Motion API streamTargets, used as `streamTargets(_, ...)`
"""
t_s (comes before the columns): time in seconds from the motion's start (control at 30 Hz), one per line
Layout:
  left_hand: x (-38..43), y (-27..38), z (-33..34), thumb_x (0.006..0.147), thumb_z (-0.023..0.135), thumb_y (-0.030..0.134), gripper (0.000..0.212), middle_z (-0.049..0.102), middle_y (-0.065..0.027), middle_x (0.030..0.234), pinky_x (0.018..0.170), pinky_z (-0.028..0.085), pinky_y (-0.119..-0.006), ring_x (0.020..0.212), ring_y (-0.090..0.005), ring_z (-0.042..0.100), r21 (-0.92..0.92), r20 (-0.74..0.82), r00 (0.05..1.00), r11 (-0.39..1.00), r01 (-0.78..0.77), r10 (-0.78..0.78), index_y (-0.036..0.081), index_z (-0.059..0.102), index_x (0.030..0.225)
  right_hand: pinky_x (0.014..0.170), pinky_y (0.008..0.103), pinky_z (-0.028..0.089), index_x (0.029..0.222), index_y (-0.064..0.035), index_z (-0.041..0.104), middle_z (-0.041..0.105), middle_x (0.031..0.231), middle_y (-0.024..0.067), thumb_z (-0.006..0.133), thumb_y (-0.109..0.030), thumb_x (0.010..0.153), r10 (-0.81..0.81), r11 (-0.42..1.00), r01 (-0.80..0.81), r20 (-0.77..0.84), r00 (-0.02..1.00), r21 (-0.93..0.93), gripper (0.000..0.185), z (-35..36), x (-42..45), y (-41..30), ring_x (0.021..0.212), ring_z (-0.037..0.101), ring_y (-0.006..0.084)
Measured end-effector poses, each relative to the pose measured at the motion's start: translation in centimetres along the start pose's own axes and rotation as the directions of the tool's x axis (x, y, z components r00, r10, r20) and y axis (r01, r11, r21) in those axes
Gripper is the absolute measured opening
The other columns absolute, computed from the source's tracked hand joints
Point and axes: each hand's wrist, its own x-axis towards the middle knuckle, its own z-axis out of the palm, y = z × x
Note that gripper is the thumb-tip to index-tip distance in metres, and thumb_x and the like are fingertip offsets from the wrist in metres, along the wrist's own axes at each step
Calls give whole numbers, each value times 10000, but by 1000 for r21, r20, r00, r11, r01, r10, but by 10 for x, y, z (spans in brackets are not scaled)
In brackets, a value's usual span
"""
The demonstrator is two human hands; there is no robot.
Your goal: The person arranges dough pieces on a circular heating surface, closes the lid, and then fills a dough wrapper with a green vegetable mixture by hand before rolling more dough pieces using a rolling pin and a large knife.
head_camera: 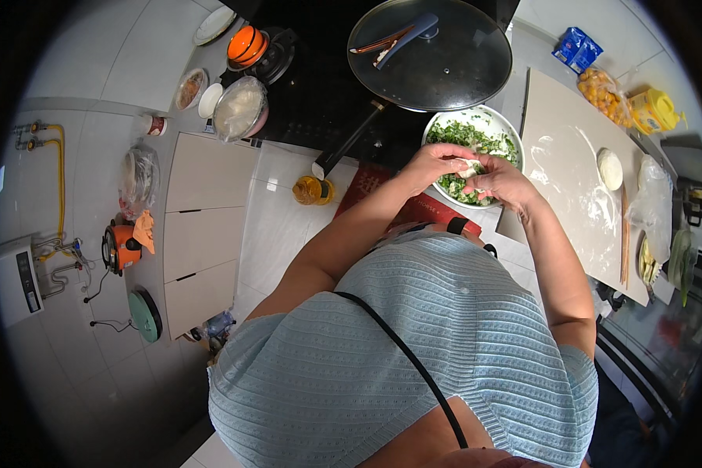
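Note:
My left hand (pixel 431 168) and my right hand (pixel 505 181) meet above a white bowl (pixel 518 136). Between their fingers is a small piece of white dough (pixel 470 168) with chopped greens showing at its opening. Both hands grip its edges, and fingers hide part of it. Chopped green filling (pixel 469 135) covers much of the bowl's inside. To the right, a pale board (pixel 567 193) is streaked with flour. On it lie a flattened round of dough (pixel 610 169) and a thin wooden rolling pin (pixel 625 237).
A frying pan with a glass lid (pixel 462 76) sits on the black cooktop (pixel 322 117) behind the bowl; its handle (pixel 351 140) juts toward me. A plastic-covered bowl (pixel 240 110) stands left. An oil bottle (pixel 313 191) is lower down. A yellow bottle (pixel 654 111) stands beyond the board.

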Motion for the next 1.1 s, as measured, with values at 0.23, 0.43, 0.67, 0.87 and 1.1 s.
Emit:
streamTargets(0.23,3,-10,-2,890,609,-24,333,579,-125,1278,971,483,-323,1128,-182,578,7,12,993,993,-120,120,-13,600,1223,670,253,493,1276,-29,552,688,901,48,646,-58,843,-6,997,2,-53,999,-83,444,1,-1,-8,818,658,116)
streamTargets(0.43,-3,-1,-4,867,621,-47,603,577,-126,1257,977,503,-321,1119,-159,591,-57,122,989,995,87,-79,-3,394,1424,632,215,479,1277,-4,543,656,912,35,672,-4,845,-31,979,24,-32,999,-201,451,4,-9,-28,768,614,98)
streamTargets(0.67,-1,6,8,821,719,-16,526,661,-58,1093,876,525,-262,993,-117,636,105,77,997,994,-10,1,-13,520,1307,860,258,501,1259,25,544,619,1134,86,591,96,851,-268,947,254,-48,962,-198,416,-1,-20,-37,978,611,138)
streamTargets(0.87,4,3,8,786,761,47,429,694,-70,1053,833,531,-281,949,-135,659,444,-95,958,873,-202,271,30,628,1193,728,241,495,1227,20,567,638,1065,48,559,35,899,-295,955,272,-303,906,-117,329,-8,-24,-20,866,625,106)
streamTargets(1.1,8,6,10,736,741,57,383,667,-115,1010,762,538,-395,912,-327,658,953,-21,867,272,-133,498,124,667,1106,656,221,464,1156,-2,622,671,1011,24,542,-38,945,-251,963,267,-452,856,-29,229,-21,-27,31,767,612,85)
